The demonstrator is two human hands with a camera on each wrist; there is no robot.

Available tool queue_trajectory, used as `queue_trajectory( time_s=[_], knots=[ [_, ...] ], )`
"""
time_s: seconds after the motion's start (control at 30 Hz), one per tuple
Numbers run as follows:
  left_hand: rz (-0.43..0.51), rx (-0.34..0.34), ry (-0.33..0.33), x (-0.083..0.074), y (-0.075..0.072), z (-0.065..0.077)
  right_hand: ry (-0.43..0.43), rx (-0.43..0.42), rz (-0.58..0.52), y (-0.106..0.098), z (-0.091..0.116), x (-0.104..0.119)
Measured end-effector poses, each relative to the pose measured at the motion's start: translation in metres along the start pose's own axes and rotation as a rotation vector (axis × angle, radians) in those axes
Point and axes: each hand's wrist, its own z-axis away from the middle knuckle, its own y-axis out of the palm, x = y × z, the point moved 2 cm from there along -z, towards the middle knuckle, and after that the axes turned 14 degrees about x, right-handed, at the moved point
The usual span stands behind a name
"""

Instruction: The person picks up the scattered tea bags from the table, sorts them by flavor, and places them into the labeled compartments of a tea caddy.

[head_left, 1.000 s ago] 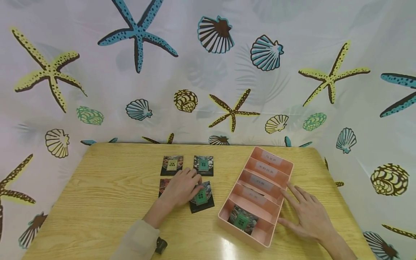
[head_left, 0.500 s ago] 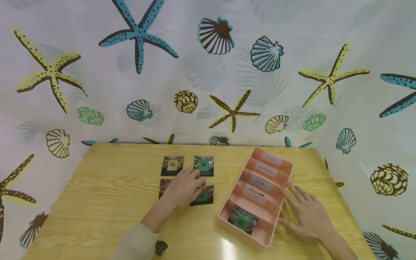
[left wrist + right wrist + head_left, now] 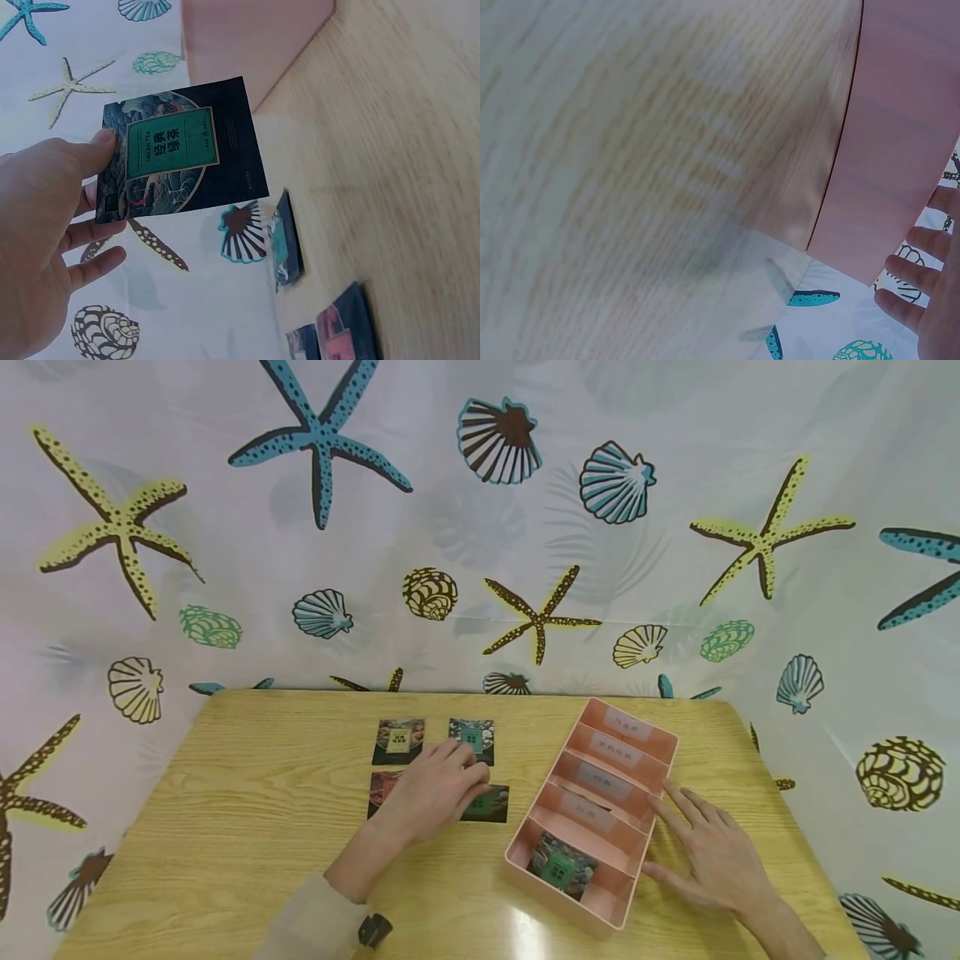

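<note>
My left hand [image 3: 433,789] pinches a black green tea packet [image 3: 176,150] with a green label by one edge, thumb on its face. In the left wrist view the packet is lifted off the table; in the head view the hand covers part of it [image 3: 487,804]. Beside the pink divided box [image 3: 551,906], my right hand [image 3: 708,852] has its fingers spread, fingertips at the box's right wall. A similar green-labelled packet [image 3: 561,867] lies in the box's nearest compartment. Paper labels mark the other compartments.
Still on the wooden table [image 3: 247,793] are a yellow-labelled packet [image 3: 399,741], a teal-labelled packet [image 3: 480,735] and a red-labelled packet [image 3: 381,787], the last partly behind the left hand. A patterned curtain [image 3: 360,543] hangs behind the table's far edge.
The green tea packet has come up off the table in my left hand, tilting and shifting slightly right towards the box. My right hand and the box stay in place.
</note>
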Motion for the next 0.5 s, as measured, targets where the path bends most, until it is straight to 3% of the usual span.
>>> queue_trajectory(
  time_s=[0.27, 0.5],
  knots=[
    [0.015, -0.097, 0.088, -0.012, -0.019, -0.003, -0.006, -0.013, -0.007, 0.001, 0.0, -0.001],
    [0.004, -0.143, 0.11, -0.022, -0.032, -0.005, 0.002, 0.009, -0.011, 0.001, 0.0, -0.001]
  ],
)
